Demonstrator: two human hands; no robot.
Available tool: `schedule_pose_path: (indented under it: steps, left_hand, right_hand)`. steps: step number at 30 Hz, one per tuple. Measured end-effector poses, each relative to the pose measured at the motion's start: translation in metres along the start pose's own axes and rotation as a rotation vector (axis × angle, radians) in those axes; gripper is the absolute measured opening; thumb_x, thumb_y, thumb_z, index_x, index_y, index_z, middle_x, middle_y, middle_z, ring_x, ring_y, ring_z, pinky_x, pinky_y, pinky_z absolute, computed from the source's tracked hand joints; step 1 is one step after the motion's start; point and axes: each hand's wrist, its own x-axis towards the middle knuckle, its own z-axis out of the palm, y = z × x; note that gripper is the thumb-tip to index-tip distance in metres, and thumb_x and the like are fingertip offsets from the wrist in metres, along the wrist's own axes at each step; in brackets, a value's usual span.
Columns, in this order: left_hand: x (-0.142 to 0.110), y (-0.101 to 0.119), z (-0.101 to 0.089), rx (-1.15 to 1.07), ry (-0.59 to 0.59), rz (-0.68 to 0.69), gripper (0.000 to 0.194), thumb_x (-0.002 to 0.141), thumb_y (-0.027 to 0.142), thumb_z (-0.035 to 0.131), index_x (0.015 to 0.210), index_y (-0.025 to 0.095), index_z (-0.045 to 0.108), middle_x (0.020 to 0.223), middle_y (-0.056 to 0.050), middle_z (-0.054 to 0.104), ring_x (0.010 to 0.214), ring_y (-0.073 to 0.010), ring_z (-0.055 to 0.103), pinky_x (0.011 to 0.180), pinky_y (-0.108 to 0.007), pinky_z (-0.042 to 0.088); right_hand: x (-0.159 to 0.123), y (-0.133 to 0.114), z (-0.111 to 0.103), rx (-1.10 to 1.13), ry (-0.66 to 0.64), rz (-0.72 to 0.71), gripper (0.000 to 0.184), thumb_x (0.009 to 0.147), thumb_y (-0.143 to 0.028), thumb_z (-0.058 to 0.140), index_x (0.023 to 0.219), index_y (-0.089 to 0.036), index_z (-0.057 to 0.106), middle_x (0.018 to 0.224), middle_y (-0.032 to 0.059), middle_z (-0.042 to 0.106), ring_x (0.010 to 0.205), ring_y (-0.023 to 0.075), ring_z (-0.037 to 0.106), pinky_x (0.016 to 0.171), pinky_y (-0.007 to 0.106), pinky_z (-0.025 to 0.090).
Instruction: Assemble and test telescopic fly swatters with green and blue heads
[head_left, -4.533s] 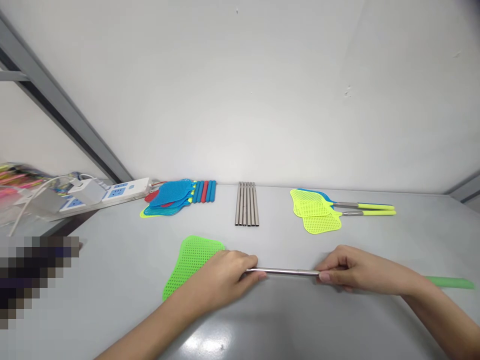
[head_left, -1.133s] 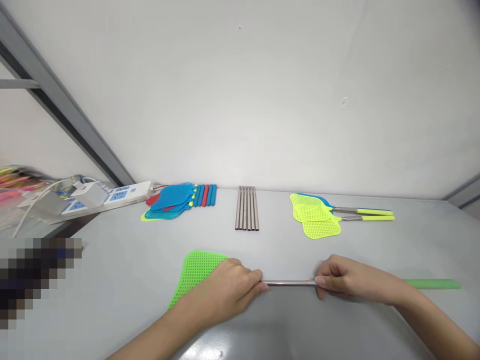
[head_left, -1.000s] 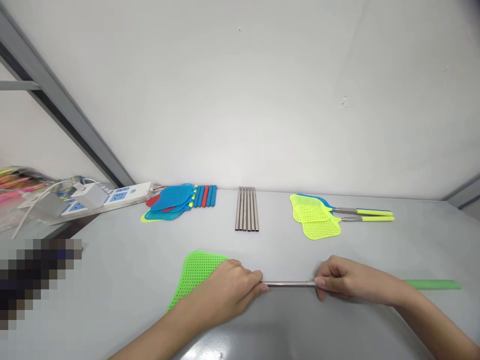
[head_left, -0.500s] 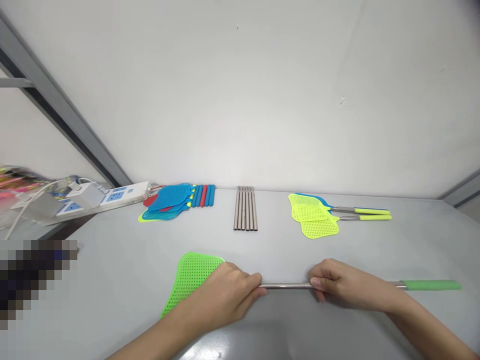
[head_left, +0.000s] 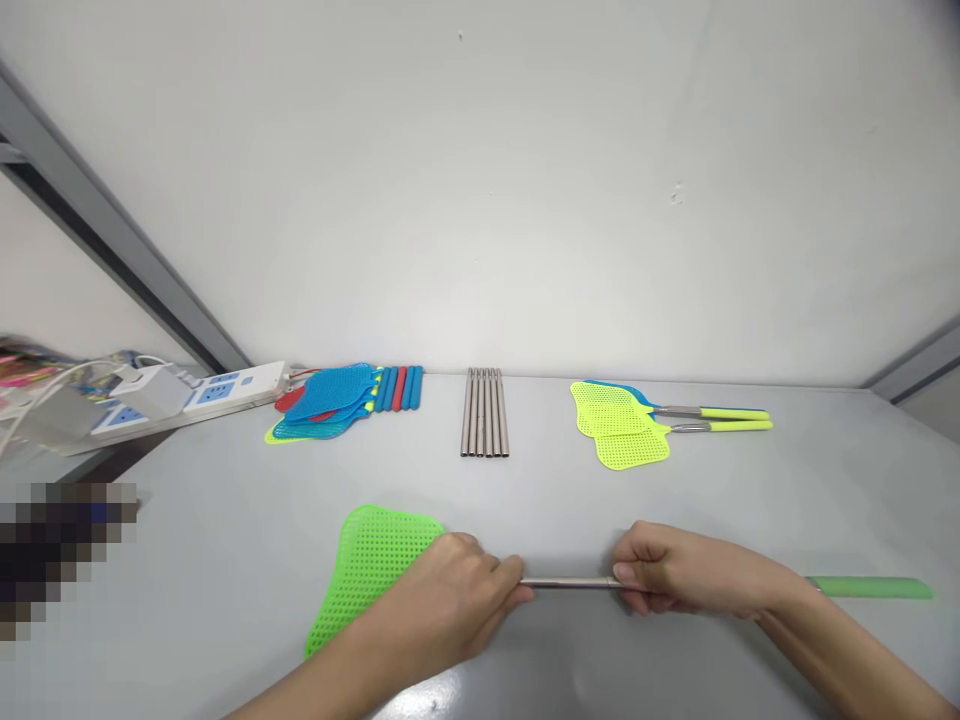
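Two-handed grip: metal rod (head_left: 566,583) above gray table (head_left: 555,670)
Left hand (head_left: 461,600) fingers closed on rod near green mesh head (head_left: 375,565); right hand (head_left: 675,570) fingers pinch rod, apparently joined to green handle (head_left: 874,587)

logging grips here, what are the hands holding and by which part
Both hands hold the metal rod of the green swatter: left hand near the mesh head, right hand further toward the green handle.

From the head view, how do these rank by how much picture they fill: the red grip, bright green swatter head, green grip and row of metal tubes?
1. Bright green swatter head, though partly hidden
2. Row of metal tubes
3. Green grip
4. Red grip

Both green parts look nearer the camera.
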Motion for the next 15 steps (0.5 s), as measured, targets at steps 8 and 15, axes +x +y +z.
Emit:
schedule_pose_path:
  steps: [8, 15]
  left_hand:
    - [0.0023, 0.0057, 0.0041, 0.062, 0.044, 0.042, 0.024, 0.091, 0.025, 0.034, 0.072, 0.018, 0.046, 0.054, -0.001, 0.058, 0.043, -0.0175, 0.052, 0.046, -0.029, 0.033]
    - [0.0019, 0.0077, 0.0067, 0.08, 0.108, 0.057, 0.028, 0.092, 0.026, 0.031, 0.07, 0.018, 0.046, 0.051, -0.001, 0.058, 0.041, -0.016, 0.051, 0.045, -0.029, 0.03]
  right_hand:
    - [0.0035, 0.0019, 0.0022, 0.051, -0.05, 0.002, 0.027, 0.081, -0.028, 0.043, 0.06, -0.013, 0.052, 0.051, -0.004, 0.039, 0.041, 0.0048, 0.028, 0.04, 0.018, 0.02]
    - [0.0055, 0.0037, 0.0058, 0.029, -0.03, 0.003, 0.028, 0.081, -0.029, 0.043, 0.061, -0.013, 0.054, 0.051, -0.0034, 0.041, 0.042, 0.0049, 0.031, 0.041, 0.017, 0.023]
